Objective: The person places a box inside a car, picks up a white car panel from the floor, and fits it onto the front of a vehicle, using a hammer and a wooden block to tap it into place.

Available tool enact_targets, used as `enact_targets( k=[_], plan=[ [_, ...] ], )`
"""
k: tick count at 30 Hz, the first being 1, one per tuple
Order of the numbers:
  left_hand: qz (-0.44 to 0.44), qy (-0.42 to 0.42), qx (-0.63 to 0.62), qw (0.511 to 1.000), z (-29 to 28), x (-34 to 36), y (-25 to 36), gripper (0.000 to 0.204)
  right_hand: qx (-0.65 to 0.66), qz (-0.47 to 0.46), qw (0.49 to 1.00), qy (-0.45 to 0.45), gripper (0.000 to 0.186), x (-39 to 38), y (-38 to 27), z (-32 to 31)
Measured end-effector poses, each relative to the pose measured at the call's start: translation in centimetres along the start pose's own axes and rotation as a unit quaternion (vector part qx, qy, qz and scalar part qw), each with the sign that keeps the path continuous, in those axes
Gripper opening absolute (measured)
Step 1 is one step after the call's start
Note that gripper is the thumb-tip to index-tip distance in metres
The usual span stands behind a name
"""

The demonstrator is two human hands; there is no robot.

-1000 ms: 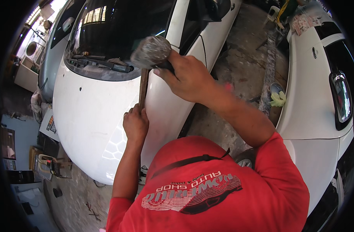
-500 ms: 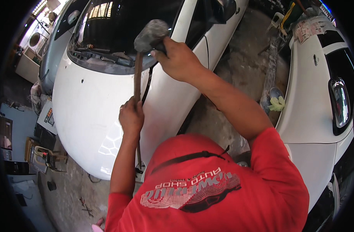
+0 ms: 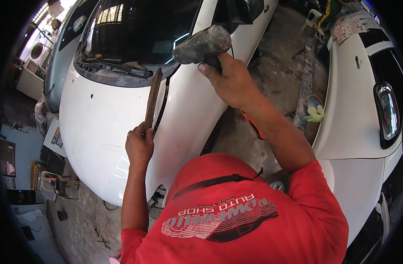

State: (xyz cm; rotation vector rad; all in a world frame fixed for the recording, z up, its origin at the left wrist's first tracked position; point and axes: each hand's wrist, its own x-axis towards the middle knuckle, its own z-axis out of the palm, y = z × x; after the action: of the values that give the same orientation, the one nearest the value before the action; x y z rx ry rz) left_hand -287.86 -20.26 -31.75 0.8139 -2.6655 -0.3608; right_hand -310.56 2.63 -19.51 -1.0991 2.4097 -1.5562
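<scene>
My left hand (image 3: 140, 145) is closed around the lower part of a long, narrow brown wooden stick (image 3: 153, 99). The stick stands up at a slight slant over the gap between the bonnet and fender of a white car (image 3: 104, 114). Whether its lower end touches anything is hidden by my fingers. In my right hand (image 3: 234, 81) is a mallet (image 3: 202, 45), gripped by its dark handle close under the head. Its thick, scuffed grey-black head hangs above and to the right of the stick's upper end, apart from it, in front of the windscreen.
Beside the windscreen juts a black side mirror (image 3: 239, 11). A second white car (image 3: 349, 127) stands at the right, with a pale green cloth (image 3: 315, 113) near it on the floor. A grey car (image 3: 56, 86) is at the far left. A chair (image 3: 56, 182) stands at the left.
The mallet has swung right and away from the stick's upper end, where it was before. My left hand and the stick have shifted slightly left, and the stick leans more.
</scene>
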Motion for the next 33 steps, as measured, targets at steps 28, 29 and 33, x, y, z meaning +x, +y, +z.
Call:
enact_targets(
  k=[28,29,33],
  plan=[
    [-0.031,-0.030,-0.045,0.998,-2.2,2.2,-3.9,0.030,-0.111,-0.051,0.992,-0.040,0.046,9.7,-1.5,7.5],
    [-0.036,-0.037,-0.037,0.998,-3.1,2.2,-3.8,0.030,-0.118,-0.066,0.991,-0.009,0.045,9.8,-1.6,6.6],
    [0.010,-0.074,-0.003,0.997,-4.4,1.8,-3.0,0.030,-0.056,-0.049,0.997,-0.010,0.040,8.0,-5.9,4.3]
  ],
)
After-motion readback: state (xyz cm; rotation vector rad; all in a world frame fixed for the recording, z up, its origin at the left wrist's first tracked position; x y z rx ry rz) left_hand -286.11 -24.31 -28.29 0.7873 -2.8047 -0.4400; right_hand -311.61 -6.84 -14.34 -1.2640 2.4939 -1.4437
